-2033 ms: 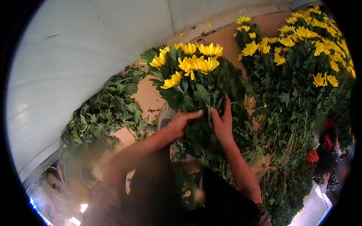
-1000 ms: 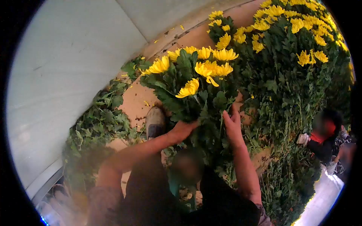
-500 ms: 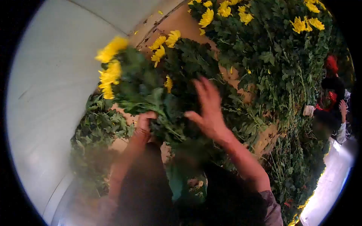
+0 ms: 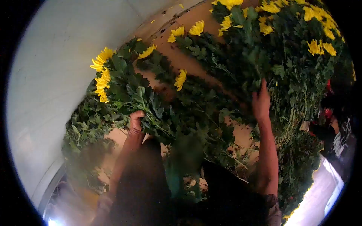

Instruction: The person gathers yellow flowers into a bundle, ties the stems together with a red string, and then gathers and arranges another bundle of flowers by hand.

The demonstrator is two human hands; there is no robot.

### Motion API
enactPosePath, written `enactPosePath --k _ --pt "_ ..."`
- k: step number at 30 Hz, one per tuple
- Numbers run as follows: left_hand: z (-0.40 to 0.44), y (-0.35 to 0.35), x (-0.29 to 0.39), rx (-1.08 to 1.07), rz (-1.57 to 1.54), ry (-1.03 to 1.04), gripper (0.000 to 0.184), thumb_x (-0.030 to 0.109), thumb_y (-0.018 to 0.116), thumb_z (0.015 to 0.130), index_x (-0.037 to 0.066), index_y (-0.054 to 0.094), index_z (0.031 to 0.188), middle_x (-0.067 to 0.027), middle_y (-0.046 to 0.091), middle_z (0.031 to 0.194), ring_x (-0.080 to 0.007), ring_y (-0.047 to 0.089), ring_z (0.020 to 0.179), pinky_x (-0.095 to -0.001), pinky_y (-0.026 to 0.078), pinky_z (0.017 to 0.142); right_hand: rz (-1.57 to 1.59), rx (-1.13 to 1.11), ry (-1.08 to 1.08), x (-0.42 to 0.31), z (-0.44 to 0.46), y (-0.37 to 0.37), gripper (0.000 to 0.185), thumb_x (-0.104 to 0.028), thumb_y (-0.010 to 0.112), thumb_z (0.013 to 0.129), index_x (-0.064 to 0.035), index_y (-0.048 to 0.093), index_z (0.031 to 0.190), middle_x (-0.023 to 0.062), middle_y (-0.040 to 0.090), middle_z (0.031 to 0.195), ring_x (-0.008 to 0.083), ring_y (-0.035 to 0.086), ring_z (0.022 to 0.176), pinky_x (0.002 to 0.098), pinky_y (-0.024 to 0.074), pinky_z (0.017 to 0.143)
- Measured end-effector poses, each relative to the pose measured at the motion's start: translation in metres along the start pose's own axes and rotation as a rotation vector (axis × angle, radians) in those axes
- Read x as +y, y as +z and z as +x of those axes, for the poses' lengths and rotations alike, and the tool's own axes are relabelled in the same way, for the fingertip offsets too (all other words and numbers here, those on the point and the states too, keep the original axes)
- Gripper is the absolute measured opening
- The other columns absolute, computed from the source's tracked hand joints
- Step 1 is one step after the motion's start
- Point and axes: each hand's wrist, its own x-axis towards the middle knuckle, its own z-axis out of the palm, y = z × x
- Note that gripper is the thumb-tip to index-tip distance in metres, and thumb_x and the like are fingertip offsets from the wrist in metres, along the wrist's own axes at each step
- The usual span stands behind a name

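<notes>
My left hand (image 4: 137, 122) is closed round the stems of a bunch of yellow chrysanthemums (image 4: 120, 77), whose blooms point up and left beside the pale wall. On the right, my right hand (image 4: 261, 101) grips the stems of more yellow-flowered chrysanthemums (image 4: 253, 49) at the near edge of the large pile; leaves partly hide its fingers. Between my hands, loose flower stems (image 4: 196, 94) lie on the ground, with a single bloom (image 4: 181, 80) showing among them.
A pale sheet wall (image 4: 71, 56) curves along the left. Cut leaves (image 4: 86, 122) lie at its foot. The large flower pile (image 4: 298, 75) fills the right side. Another person (image 4: 332, 130) is at the far right, near a bright white sheet (image 4: 316, 192).
The bunch swung left in my left hand. My right hand came off it, passed over open, and moved right to take hold of other stems. Several loose stems lie spread apart.
</notes>
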Motion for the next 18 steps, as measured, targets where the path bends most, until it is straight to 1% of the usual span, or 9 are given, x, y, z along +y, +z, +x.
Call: enactPosePath --k 1,4,5,8,10,12,13,16,18 --pt "-0.001 -0.01 -0.002 -0.038 -0.046 -0.012 0.047 0.013 0.063 0.064 -0.002 0.058 0.108 -0.0129 0.064 0.103 -0.0288 0.061 0.09 -0.0403 0.051 0.082 0.085 -0.178 0.158 -0.012 -0.011 -0.004 0.071 0.003 0.054 0.079 -0.011 0.024 0.143 0.0247 0.049 0.126 0.0416 0.05 0.112 0.043 0.0428 0.092" --pt "-0.015 -0.021 0.004 0.06 0.111 -0.034 0.049 0.015 0.062 0.064 -0.002 0.058 0.11 -0.0127 0.064 0.103 -0.0287 0.061 0.09 -0.0402 0.051 0.082 0.118 -0.168 0.097 -0.034 -0.037 -0.02 0.067 0.002 0.05 0.08 -0.0097 0.029 0.142 0.0253 0.058 0.11 0.0396 0.058 0.092 0.0397 0.0455 0.08" --pt "-0.017 -0.012 0.003 0.043 0.094 -0.035 0.049 0.016 0.061 0.064 -0.001 0.057 0.11 -0.0125 0.064 0.103 -0.0287 0.061 0.09 -0.0401 0.051 0.082 0.087 -0.083 0.001 -0.029 -0.041 -0.026 0.07 0.004 0.051 0.078 -0.0154 0.03 0.142 0.0239 0.055 0.118 0.0384 0.057 0.095 0.0397 0.0455 0.081" --pt "-0.022 0.005 0.002 0.034 -0.018 -0.043 0.05 0.019 0.061 0.063 0.001 0.057 0.11 -0.0121 0.064 0.103 -0.0286 0.061 0.091 -0.04 0.051 0.083 -0.133 0.018 -0.118 -0.011 -0.037 -0.045 0.076 0.008 0.053 0.074 -0.0152 0.028 0.142 0.0217 0.05 0.126 0.0404 0.055 0.106 0.0425 0.0466 0.085" --pt "-0.022 0.008 0.003 0.137 0.07 0.011 0.052 0.02 0.059 0.064 0.002 0.057 0.112 -0.0123 0.064 0.104 -0.0287 0.061 0.092 -0.04 0.05 0.084 -0.272 -0.012 -0.061 -0.005 -0.031 -0.042 0.075 0.007 0.056 0.073 -0.0161 0.031 0.14 0.0213 0.05 0.126 0.0375 0.055 0.107 0.0433 0.045 0.088" --pt "-0.025 0.014 0.007 0.202 0.203 -0.048 0.052 0.02 0.059 0.064 0.001 0.057 0.112 -0.0127 0.064 0.103 -0.0288 0.061 0.092 -0.0401 0.05 0.084 -0.393 0.156 -0.301 -0.009 -0.03 -0.03 0.074 -0.001 0.063 0.074 -0.0126 0.031 0.14 0.0189 0.049 0.127 0.0364 0.051 0.111 0.0457 0.0422 0.091" --pt "-0.027 0.015 0.007 0.227 0.245 -0.067 0.052 0.02 0.059 0.064 0.001 0.057 0.112 -0.0128 0.064 0.103 -0.0288 0.061 0.092 -0.0402 0.05 0.084 -0.233 0.1 -0.387 -0.018 -0.038 -0.02 0.072 -0.008 0.07 0.073 -0.0066 0.035 0.136 0.0169 0.048 0.127 0.0372 0.047 0.115 0.0449 0.0387 0.094" --pt "-0.022 0.01 0.001 0.184 -0.002 -0.102 0.049 0.018 0.06 0.064 -0.002 0.058 0.109 -0.0144 0.064 0.1 -0.0294 0.062 0.089 -0.0411 0.051 0.083 -0.078 -0.175 -0.49 -0.003 -0.065 0.054 0.068 -0.014 0.071 0.074 -0.0038 0.038 0.133 0.0164 0.047 0.127 0.0371 0.045 0.115 0.0463 0.0353 0.095" --pt "-0.026 0.003 0.005 0.127 -0.011 -0.127 0.047 0.017 0.059 0.065 -0.003 0.058 0.108 -0.0149 0.064 0.1 -0.0294 0.062 0.087 -0.0412 0.051 0.082 -0.371 -0.195 -0.398 -0.017 -0.065 0.078 0.058 -0.015 0.068 0.076 -0.0045 0.045 0.128 0.0153 0.053 0.121 0.0346 0.049 0.111 0.045 0.0397 0.09"
